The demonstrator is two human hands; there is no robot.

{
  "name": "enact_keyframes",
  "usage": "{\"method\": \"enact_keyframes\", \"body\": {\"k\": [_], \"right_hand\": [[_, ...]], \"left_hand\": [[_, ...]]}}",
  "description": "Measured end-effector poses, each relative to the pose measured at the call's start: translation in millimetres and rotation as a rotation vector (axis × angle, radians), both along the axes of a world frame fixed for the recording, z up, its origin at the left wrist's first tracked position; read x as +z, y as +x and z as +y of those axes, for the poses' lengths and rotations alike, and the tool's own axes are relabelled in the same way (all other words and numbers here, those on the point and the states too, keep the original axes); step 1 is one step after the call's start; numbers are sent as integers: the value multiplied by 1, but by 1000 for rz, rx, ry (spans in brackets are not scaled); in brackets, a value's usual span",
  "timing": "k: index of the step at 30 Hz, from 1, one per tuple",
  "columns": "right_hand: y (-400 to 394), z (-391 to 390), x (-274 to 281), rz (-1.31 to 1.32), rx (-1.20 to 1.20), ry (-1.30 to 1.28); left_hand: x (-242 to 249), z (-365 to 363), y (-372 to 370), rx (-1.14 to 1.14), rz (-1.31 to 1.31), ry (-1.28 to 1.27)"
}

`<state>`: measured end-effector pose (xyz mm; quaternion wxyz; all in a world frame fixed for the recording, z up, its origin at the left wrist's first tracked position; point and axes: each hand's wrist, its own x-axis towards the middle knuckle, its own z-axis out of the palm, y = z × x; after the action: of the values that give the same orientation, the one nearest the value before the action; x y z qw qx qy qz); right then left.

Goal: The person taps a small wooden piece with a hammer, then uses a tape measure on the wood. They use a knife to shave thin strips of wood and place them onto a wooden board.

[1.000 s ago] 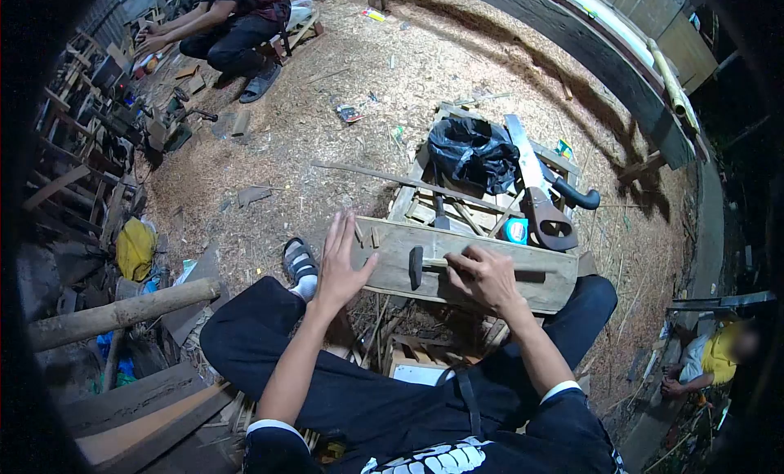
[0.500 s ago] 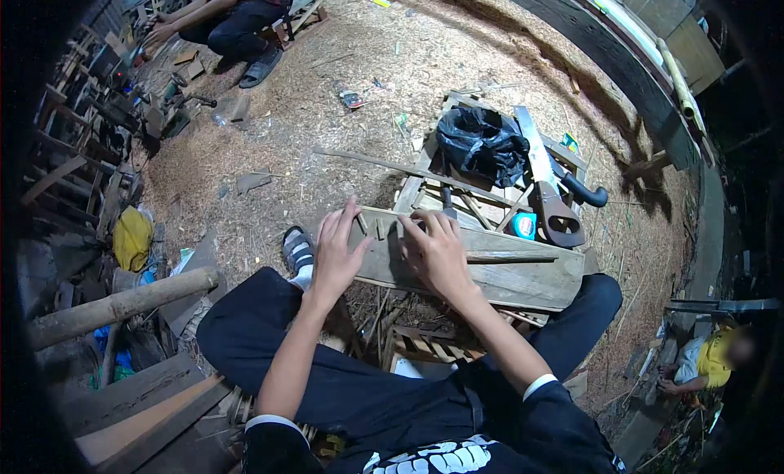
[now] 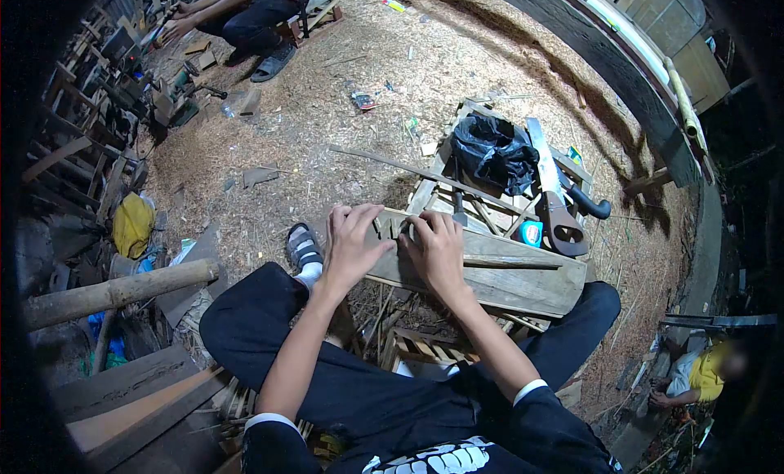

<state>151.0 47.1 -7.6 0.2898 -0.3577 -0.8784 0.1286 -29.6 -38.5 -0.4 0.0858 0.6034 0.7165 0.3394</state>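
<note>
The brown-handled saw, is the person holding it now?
No, the saw lies beside the tape measure, while the left grip and right grip are both at the board.

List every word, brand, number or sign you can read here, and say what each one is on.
No text can be read for certain.
Tape measure: markings on its face, too small and blurred to read.
Dark packet on the ground: printing too small to read.
Yellow packet near the top edge: too small to read.
Black shirt: a white print, cut off by the picture's edge; no letters can be made out.
</note>
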Motion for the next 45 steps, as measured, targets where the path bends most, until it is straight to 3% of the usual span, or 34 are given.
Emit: {"method": "enact_keyframes", "body": {"k": [8, 11, 21, 32, 45], "right_hand": [[9, 2, 5, -20, 24, -45], [28, 4, 23, -83, 76, -130], [110, 4, 38, -224, 180, -133], [129, 7, 9, -51, 135, 69], [158, 16, 15, -109, 170, -76]], "left_hand": [[-9, 3, 12, -4, 26, -20], [-4, 6, 12, 12, -80, -80], [-4, 7, 11, -29, -49, -69], [-11, 0, 57, -190, 304, -35], [5, 9, 64, -290, 264, -99]]}}
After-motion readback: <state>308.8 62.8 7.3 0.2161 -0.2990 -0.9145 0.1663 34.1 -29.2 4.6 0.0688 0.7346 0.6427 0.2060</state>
